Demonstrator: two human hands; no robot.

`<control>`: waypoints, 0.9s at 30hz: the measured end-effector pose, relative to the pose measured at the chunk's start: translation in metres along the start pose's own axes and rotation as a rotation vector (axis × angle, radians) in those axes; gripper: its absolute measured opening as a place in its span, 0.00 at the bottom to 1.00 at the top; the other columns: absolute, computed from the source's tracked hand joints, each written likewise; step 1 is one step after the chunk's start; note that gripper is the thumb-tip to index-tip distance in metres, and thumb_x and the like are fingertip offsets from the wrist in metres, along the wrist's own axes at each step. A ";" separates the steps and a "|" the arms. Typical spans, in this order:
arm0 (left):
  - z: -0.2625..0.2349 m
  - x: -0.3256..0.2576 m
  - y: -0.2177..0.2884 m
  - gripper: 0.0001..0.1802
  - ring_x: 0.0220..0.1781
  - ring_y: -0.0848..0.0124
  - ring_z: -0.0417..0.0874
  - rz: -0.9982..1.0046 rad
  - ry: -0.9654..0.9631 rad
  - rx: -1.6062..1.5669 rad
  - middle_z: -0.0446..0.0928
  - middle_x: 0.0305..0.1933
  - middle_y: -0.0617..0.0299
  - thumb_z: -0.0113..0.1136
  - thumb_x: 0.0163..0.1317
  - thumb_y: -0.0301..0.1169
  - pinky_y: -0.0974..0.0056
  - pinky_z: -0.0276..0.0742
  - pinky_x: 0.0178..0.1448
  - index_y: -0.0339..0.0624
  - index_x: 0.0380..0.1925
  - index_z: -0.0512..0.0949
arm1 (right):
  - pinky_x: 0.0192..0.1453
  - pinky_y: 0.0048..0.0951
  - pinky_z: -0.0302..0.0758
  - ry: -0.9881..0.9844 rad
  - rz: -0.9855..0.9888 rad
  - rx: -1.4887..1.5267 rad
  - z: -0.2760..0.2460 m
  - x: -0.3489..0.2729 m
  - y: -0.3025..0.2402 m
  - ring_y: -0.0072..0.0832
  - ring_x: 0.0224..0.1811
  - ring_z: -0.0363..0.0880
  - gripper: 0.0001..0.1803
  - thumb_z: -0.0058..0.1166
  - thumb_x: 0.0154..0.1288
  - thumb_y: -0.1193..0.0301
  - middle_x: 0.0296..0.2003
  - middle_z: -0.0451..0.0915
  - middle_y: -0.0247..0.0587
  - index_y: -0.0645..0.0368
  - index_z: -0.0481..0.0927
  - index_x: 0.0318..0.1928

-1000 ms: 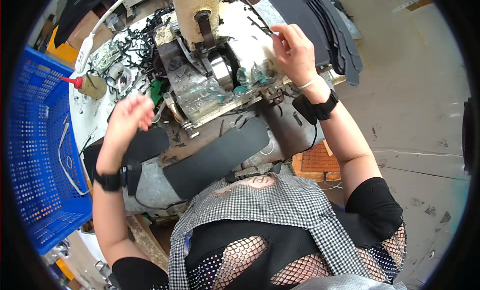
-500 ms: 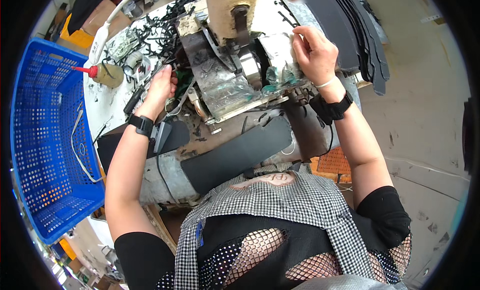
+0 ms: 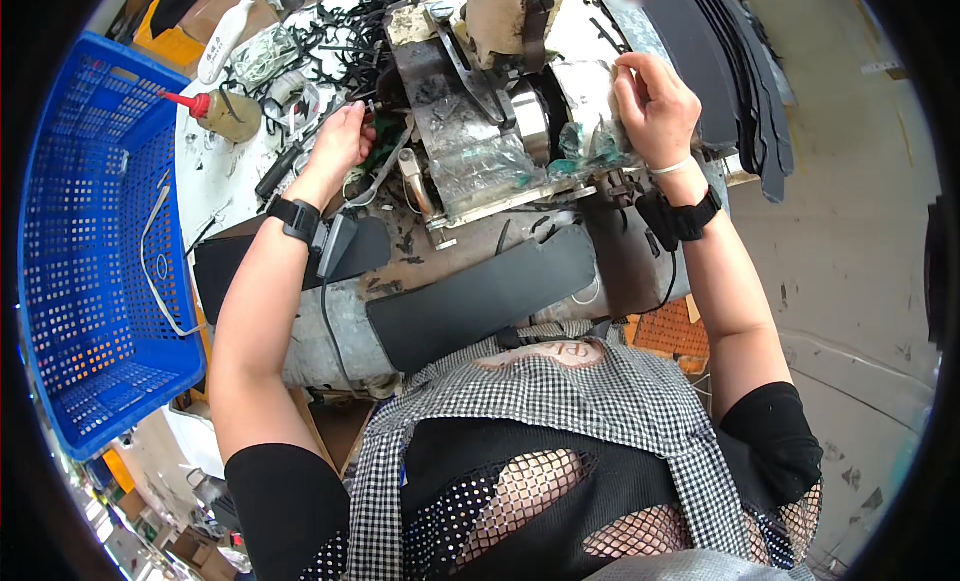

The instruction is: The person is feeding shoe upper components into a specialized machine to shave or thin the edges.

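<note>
A bench machine (image 3: 500, 16) with a cream-coloured arm and a worn metal bed stands between my hands; it looks like a leather-edge or sewing machine. Clear film (image 3: 475, 171) covers the front of its bed. My left hand (image 3: 342, 146) is at the machine's left side, fingers curled; what they hold, if anything, is hidden. My right hand (image 3: 660, 111) rests at the pale plate (image 3: 590, 91) on the right, thumb and fingers bent inward. Nothing in its grip can be made out. A black flat piece (image 3: 485, 296) lies in front of the machine, below both hands.
A blue plastic crate (image 3: 100, 261) stands at the left. Near it on the white table are a bottle with a red nozzle (image 3: 230, 116) and a heap of black scraps (image 3: 350, 31). Stacked dark sheets (image 3: 715, 71) lie at the right. Another dark piece (image 3: 225, 271) lies under my left forearm.
The whole view has shifted, so the machine and both hands appear farther right. Against the machine, my hands have hardly moved.
</note>
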State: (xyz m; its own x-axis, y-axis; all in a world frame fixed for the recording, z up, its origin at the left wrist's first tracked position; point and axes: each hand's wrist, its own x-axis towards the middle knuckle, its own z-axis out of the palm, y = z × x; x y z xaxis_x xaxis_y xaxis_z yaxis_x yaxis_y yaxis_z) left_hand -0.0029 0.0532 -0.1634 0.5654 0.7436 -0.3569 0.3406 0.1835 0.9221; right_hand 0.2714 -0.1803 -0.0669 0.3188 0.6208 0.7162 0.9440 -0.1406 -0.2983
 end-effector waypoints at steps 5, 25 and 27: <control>0.002 0.004 -0.003 0.24 0.16 0.77 0.67 -0.004 0.038 0.129 0.71 0.22 0.65 0.42 0.71 0.51 0.71 0.62 0.22 0.38 0.34 0.72 | 0.26 0.27 0.72 -0.008 -0.006 -0.028 0.000 -0.001 0.001 0.30 0.21 0.77 0.02 0.57 0.56 0.72 0.24 0.78 0.33 0.51 0.79 0.31; -0.002 0.000 -0.002 0.29 0.15 0.77 0.69 -0.039 -0.045 0.031 0.71 0.20 0.65 0.42 0.69 0.55 0.70 0.63 0.19 0.37 0.32 0.72 | 0.27 0.24 0.71 -0.028 0.030 -0.021 -0.001 -0.002 -0.003 0.26 0.22 0.76 0.04 0.57 0.55 0.73 0.24 0.77 0.33 0.52 0.80 0.32; -0.003 0.003 -0.003 0.28 0.15 0.76 0.69 0.007 -0.042 0.086 0.71 0.20 0.65 0.42 0.70 0.54 0.70 0.64 0.20 0.37 0.33 0.72 | 0.27 0.24 0.71 -0.034 0.030 -0.025 0.000 -0.001 -0.003 0.26 0.22 0.76 0.03 0.57 0.55 0.73 0.24 0.77 0.33 0.52 0.80 0.32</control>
State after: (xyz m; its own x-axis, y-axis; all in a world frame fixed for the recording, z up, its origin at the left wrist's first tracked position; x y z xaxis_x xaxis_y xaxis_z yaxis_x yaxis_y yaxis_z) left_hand -0.0046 0.0572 -0.1666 0.5982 0.7170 -0.3578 0.3986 0.1212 0.9091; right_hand 0.2681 -0.1806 -0.0668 0.3441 0.6421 0.6850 0.9362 -0.1786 -0.3028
